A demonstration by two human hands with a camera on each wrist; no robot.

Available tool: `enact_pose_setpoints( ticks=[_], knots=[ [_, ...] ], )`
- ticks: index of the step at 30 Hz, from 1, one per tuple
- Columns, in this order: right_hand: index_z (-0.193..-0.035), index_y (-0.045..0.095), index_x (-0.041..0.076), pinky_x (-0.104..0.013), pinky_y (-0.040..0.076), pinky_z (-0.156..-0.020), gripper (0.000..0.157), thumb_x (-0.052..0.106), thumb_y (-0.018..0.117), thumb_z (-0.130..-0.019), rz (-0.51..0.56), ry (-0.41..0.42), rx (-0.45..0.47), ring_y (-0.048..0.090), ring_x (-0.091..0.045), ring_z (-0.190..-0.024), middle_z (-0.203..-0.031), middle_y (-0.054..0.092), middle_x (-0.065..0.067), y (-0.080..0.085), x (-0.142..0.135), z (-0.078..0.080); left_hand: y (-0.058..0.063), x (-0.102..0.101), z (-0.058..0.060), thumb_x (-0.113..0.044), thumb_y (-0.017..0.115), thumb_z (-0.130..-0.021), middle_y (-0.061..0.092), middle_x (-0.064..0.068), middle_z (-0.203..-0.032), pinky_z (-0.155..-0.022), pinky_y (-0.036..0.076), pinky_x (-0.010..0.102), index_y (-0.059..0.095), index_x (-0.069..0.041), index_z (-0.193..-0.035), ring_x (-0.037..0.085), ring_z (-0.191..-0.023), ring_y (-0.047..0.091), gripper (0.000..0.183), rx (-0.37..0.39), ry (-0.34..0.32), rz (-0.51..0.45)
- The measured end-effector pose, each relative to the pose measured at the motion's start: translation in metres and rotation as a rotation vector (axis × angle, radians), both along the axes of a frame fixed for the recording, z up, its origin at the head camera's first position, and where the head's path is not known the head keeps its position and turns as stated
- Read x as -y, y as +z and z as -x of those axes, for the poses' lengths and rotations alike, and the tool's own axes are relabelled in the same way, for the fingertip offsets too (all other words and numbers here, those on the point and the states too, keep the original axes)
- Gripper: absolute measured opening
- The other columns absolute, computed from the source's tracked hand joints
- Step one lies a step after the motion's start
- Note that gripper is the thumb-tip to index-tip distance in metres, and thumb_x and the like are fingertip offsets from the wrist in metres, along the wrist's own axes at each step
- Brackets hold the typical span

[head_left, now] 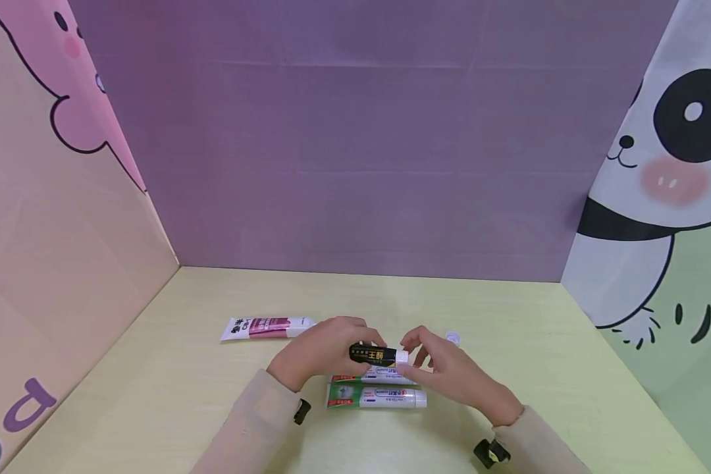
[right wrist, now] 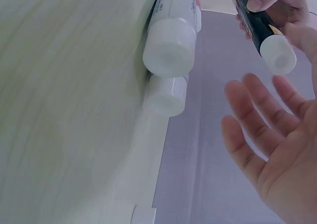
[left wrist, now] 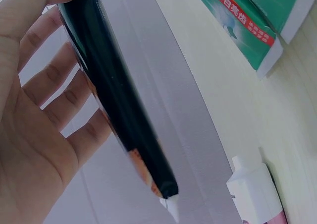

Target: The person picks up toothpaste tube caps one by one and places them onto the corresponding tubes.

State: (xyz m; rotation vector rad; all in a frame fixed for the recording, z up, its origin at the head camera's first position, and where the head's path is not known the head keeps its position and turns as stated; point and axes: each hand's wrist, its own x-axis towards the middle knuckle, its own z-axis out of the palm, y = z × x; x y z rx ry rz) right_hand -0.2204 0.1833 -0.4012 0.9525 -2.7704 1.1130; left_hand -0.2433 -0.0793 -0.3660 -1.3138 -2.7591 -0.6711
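My left hand grips a black toothpaste tube above the table, its white cap pointing right. Close to that cap, my right hand has its fingers apart and loosely bent; the right wrist view shows nothing held in it. Below the hands lie two green-and-white toothpaste tubes, side by side with their white caps to the right. The farther one is partly hidden by the black tube and left hand. A white-and-pink tube lies farther back on the left, its bare nozzle visible in the left wrist view.
A small loose white cap lies on the pale wooden table behind my right hand. A purple panel stands at the back, with printed cartoon walls on both sides. Each wrist carries a small black camera strap.
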Motion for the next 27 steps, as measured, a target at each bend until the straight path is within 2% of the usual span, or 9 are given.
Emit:
enact_pose_setpoints(
  ticks=[6,15,22,27],
  knots=[
    [-0.115,0.053,0.018,-0.038,0.053,-0.074,0.039,0.035,0.077,-0.09,0.056,0.035,-0.038,0.06,-0.017,-0.092,-0.107,0.056,0.008,-0.0027,-0.0011,0.0005,0.002,-0.0003,-0.0016,-0.016,0.08,-0.082,0.065,-0.01,-0.097,-0.078,0.051,0.023,0.075,-0.019,-0.11,0.005,-0.084,0.057,0.029,-0.007,-0.006,-0.001],
    [-0.109,0.053,0.017,-0.036,0.054,-0.071,0.034,0.013,0.079,-0.087,0.07,0.064,-0.067,0.06,-0.014,-0.087,-0.101,0.058,0.008,0.0002,0.0017,0.0,0.003,-0.0008,-0.0014,-0.017,0.08,-0.083,0.064,-0.011,-0.098,-0.079,0.051,0.023,0.074,-0.019,-0.112,0.004,-0.085,0.056,0.029,0.0,-0.002,0.006],
    [-0.108,0.054,0.017,-0.035,0.053,-0.069,0.029,0.016,0.076,-0.09,0.032,0.053,-0.079,0.059,-0.008,-0.081,-0.091,0.059,0.008,0.001,0.0023,0.0004,0.0028,0.0002,-0.0021,-0.016,0.08,-0.083,0.063,-0.011,-0.098,-0.077,0.05,0.022,0.073,-0.02,-0.113,0.004,-0.083,0.056,0.031,0.007,-0.003,0.002],
    [-0.107,0.056,0.017,-0.032,0.053,-0.067,0.024,0.024,0.074,-0.092,0.02,0.045,-0.094,0.057,-0.006,-0.078,-0.085,0.058,0.012,0.0,0.0016,0.0003,0.0026,0.0003,-0.0018,-0.013,0.079,-0.084,0.066,-0.012,-0.098,-0.077,0.05,0.022,0.073,-0.019,-0.113,0.004,-0.082,0.057,0.031,0.049,-0.009,-0.014]
  ],
)
